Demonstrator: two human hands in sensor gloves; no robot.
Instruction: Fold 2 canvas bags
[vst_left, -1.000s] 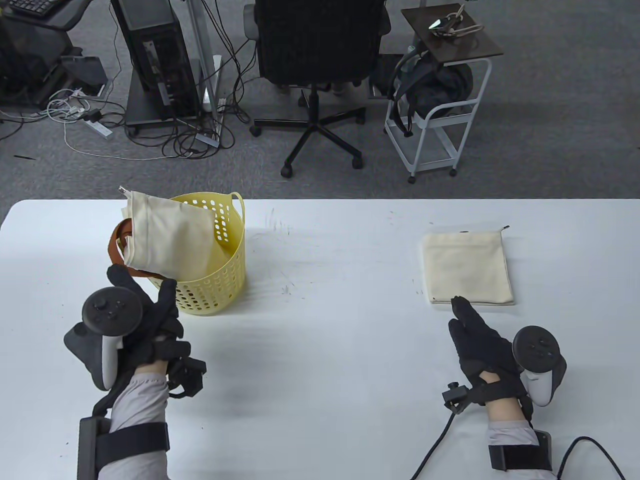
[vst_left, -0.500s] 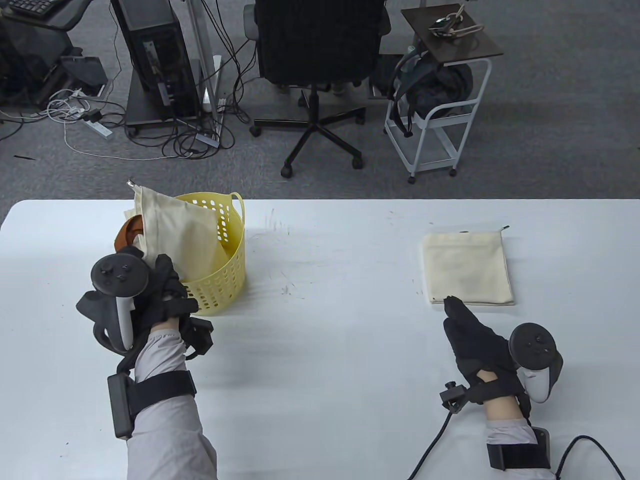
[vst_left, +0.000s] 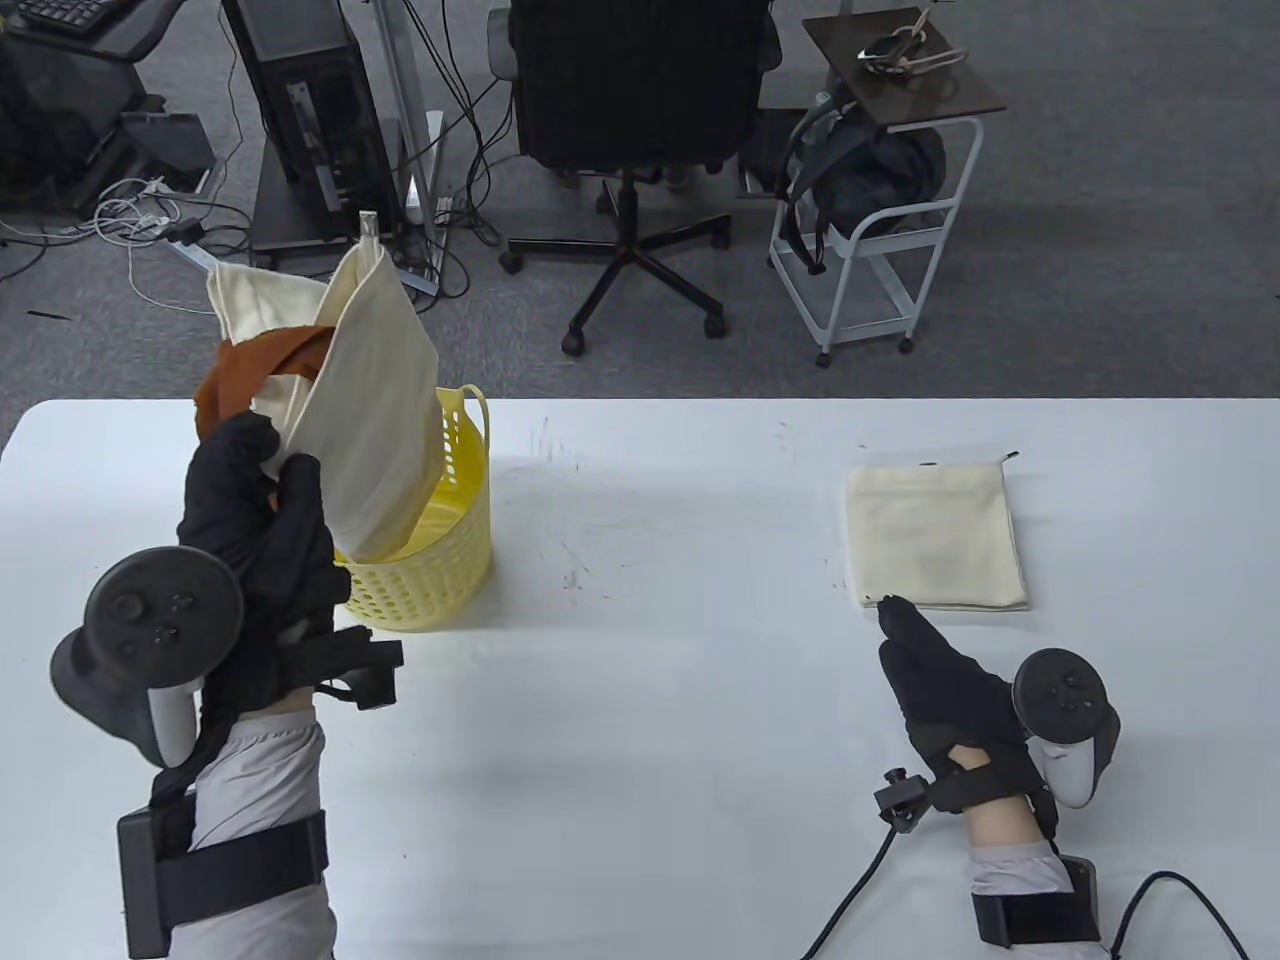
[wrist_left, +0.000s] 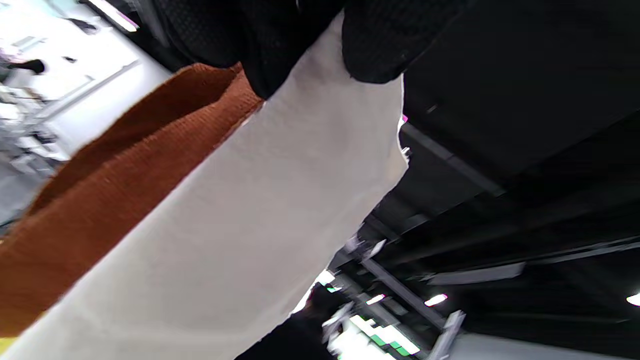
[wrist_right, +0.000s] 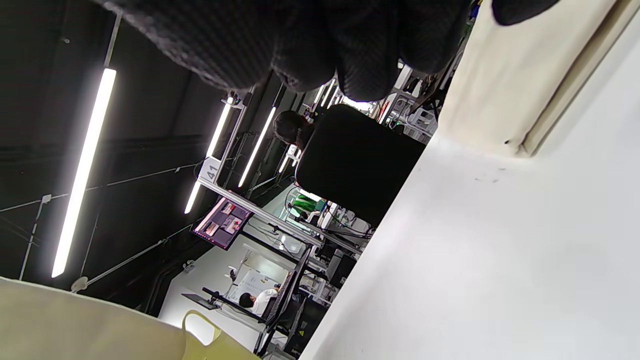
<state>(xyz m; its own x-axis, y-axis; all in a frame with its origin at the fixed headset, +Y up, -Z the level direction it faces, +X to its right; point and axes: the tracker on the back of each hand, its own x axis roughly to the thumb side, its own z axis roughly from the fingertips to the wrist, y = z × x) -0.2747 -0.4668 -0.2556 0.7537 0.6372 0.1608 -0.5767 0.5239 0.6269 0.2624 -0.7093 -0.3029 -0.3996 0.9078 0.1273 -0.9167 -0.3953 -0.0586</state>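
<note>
left hand (vst_left: 255, 520) grips canvas bag (vst_left: 365, 420) above basket (vst_left: 440, 560) | right hand (vst_left: 945, 690) open, fingertip touching folded bag (vst_left: 935, 540)

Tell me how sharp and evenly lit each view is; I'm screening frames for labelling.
Table view: sharp, even light, soft shadows under the basket and arms. Left wrist view: motion-blurred, filled by the bag and its brown strap in the left hand; dark background. Right wrist view: tilted, right hand blurry at top, bright ceiling tubes against black, folded bag corner clear.
</note>
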